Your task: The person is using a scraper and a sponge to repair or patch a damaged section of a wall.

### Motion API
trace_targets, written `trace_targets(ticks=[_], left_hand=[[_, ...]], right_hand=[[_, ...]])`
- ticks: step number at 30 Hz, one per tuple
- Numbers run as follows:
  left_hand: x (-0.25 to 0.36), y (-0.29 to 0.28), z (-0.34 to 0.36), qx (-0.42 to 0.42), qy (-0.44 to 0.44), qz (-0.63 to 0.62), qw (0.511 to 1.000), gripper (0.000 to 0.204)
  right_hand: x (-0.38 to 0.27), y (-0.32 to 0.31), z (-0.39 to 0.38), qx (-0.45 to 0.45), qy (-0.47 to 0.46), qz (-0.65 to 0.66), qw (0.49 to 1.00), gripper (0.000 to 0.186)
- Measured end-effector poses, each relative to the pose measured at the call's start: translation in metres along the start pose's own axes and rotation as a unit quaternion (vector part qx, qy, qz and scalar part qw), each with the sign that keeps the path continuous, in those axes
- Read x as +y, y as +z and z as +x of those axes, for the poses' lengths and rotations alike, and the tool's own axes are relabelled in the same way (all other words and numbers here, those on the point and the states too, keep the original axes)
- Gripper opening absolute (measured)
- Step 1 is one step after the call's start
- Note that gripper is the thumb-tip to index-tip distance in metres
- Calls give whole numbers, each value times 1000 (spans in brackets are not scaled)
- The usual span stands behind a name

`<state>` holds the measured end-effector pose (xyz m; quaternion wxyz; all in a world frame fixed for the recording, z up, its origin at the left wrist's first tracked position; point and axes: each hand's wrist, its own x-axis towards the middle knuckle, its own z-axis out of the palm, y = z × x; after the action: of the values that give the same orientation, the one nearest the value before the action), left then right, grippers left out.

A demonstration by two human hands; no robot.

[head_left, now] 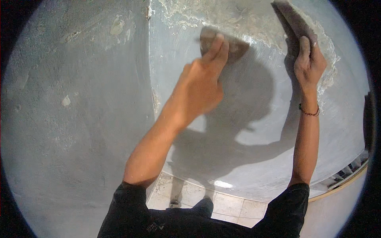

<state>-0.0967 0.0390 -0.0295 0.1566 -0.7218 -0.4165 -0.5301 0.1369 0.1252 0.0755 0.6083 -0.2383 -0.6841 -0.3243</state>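
My left hand [204,79] grips a dark triangular scraper blade [237,49] held flat against the grey wall, two fingers pressed along the blade, just below a rough patch of flaking plaster [182,12]. My right hand [310,67] holds a long, narrow dark blade or board [291,18], up at the upper right over the crumbling edge of that patch. Its fingers are wrapped round the lower end. My shadow falls across the paler wall between my arms.
The wall corner [149,59] runs vertically left of my left hand, with a darker grey wall [67,131] beside it. A tiled floor [228,204] lies below at my feet. At the lower right is a slatted opening [342,174] with a wooden edge.
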Motion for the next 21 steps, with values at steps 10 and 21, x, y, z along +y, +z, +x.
trace_targets(ticks=[10,21], left_hand=[[9,13,-4,32,-25,-42,998,65],[14,9,4,26,-36,-47,998,65]], right_hand=[[1,6,-1,62,-100,39,992,27],[10,2,-6,56,-28,19,998,27]])
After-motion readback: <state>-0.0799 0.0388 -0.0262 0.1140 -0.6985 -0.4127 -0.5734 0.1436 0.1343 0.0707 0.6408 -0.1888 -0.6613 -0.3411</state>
